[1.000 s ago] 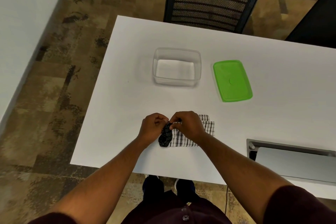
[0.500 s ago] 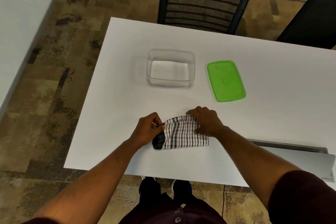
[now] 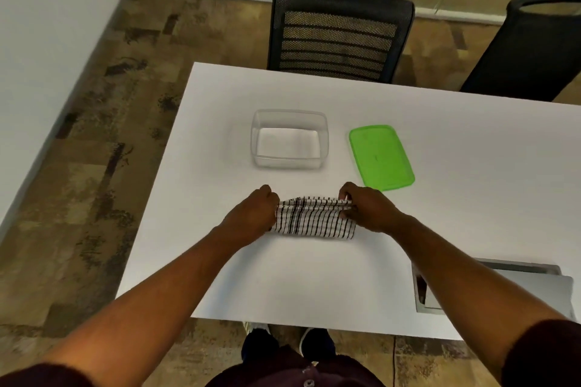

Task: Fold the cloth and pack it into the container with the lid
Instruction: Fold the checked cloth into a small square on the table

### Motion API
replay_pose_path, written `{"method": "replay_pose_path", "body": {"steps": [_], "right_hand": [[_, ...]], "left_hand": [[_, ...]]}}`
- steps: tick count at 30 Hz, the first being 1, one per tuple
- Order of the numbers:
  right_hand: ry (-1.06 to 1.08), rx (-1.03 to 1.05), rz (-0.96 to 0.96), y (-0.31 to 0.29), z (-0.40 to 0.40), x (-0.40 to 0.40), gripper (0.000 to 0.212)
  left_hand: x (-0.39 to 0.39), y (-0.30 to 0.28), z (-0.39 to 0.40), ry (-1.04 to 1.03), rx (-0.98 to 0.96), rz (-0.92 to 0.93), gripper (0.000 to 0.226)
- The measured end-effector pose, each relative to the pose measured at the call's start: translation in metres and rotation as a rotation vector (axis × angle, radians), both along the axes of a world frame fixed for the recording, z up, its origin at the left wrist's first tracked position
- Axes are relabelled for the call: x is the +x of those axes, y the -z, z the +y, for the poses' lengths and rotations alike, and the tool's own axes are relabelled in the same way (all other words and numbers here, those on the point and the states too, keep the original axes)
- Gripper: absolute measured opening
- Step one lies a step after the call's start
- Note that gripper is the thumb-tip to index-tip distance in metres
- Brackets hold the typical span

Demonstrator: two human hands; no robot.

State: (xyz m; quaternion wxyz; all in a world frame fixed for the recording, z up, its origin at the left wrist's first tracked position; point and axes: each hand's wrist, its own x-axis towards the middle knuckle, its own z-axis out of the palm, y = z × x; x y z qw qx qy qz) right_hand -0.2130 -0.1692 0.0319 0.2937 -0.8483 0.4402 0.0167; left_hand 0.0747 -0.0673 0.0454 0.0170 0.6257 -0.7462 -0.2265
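On the white table (image 3: 195, 229), near its front edge, the cloth (image 3: 314, 220) lies as a folded white strip with black stripes; the left hand (image 3: 251, 217) and right hand (image 3: 367, 209) pinch its ends; beyond sit the clear container (image 3: 289, 163) and green lid (image 3: 381, 156); no writing is legible.

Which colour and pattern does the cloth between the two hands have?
White with black stripes, some forming a check; the cloth shows best in the head view.
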Motion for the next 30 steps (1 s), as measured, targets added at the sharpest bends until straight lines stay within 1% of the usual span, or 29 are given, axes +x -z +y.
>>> {"method": "replay_pose_path", "body": {"steps": [1,2,3,4,5,6,7,8,9,11,12,13,15,17,19,21,24,26,28,29,30], "right_hand": [[0.021,-0.124,-0.051,-0.004,-0.001,0.001,0.024],[0.014,-0.219,-0.080,-0.006,-0.001,0.000,0.023],[-0.002,-0.252,-0.101,-0.006,0.000,-0.001,0.020],[0.002,-0.214,-0.131,-0.005,0.001,-0.004,0.019],[0.071,-0.079,-0.205,-0.004,0.003,-0.008,0.019],[0.207,0.126,-0.328,-0.005,0.005,-0.012,0.020],[0.334,0.329,-0.447,-0.003,0.007,-0.018,0.020],[0.424,0.476,-0.546,-0.001,0.010,-0.022,0.018],[0.481,0.548,-0.612,0.002,0.015,-0.023,0.018],[0.607,0.651,-0.749,0.011,0.028,-0.015,0.020],[0.684,0.656,-0.809,0.013,0.035,-0.008,0.021],[0.751,0.601,-0.822,0.017,0.041,-0.001,0.022],[0.859,0.437,-0.750,0.024,0.051,0.011,0.024],[0.931,0.320,-0.655,0.027,0.057,0.018,0.030],[0.960,0.246,-0.554,0.028,0.061,0.017,0.039],[0.969,0.195,-0.446,0.030,0.065,0.014,0.051],[1.016,0.149,-0.291,0.038,0.072,0.013,0.063],[1.000,0.115,-0.228,0.047,0.082,0.009,0.064],[0.921,0.137,-0.174,0.058,0.093,0.001,0.060],[0.859,0.174,-0.118,0.063,0.100,-0.004,0.054],[0.798,0.212,-0.063,0.068,0.105,-0.009,0.042]], "left_hand": [[0.001,-0.002,-0.002,-0.028,-0.086,0.033,0.022],[0.001,-0.003,-0.003,-0.054,-0.130,0.072,0.024],[0.002,-0.003,-0.002,-0.089,-0.123,0.135,0.023],[0.004,-0.001,0.001,-0.149,-0.078,0.225,0.020],[0.007,0.002,0.003,-0.232,-0.015,0.337,0.015],[0.009,0.006,0.005,-0.329,0.030,0.451,0.012],[0.011,0.010,0.006,-0.434,0.051,0.551,0.012],[0.009,0.014,0.007,-0.536,0.066,0.635,0.012],[0.005,0.018,0.009,-0.613,0.075,0.707,0.013],[-0.011,0.025,0.011,-0.694,0.028,0.760,0.014],[-0.021,0.027,0.012,-0.726,-0.029,0.751,0.013],[-0.030,0.029,0.013,-0.753,-0.098,0.742,0.014],[-0.043,0.028,0.013,-0.761,-0.221,0.718,0.025],[-0.043,0.029,0.012,-0.735,-0.268,0.625,0.026],[-0.038,0.033,0.013,-0.693,-0.255,0.528,0.023],[-0.034,0.039,0.018,-0.644,-0.236,0.473,0.020],[-0.036,0.050,0.027,-0.651,-0.215,0.462,0.019],[-0.038,0.058,0.034,-0.672,-0.183,0.496,0.020],[-0.037,0.070,0.043,-0.663,-0.117,0.488,0.023],[-0.035,0.077,0.049,-0.656,-0.060,0.464,0.023],[-0.032,0.082,0.056,-0.641,0.002,0.426,0.021]]}}
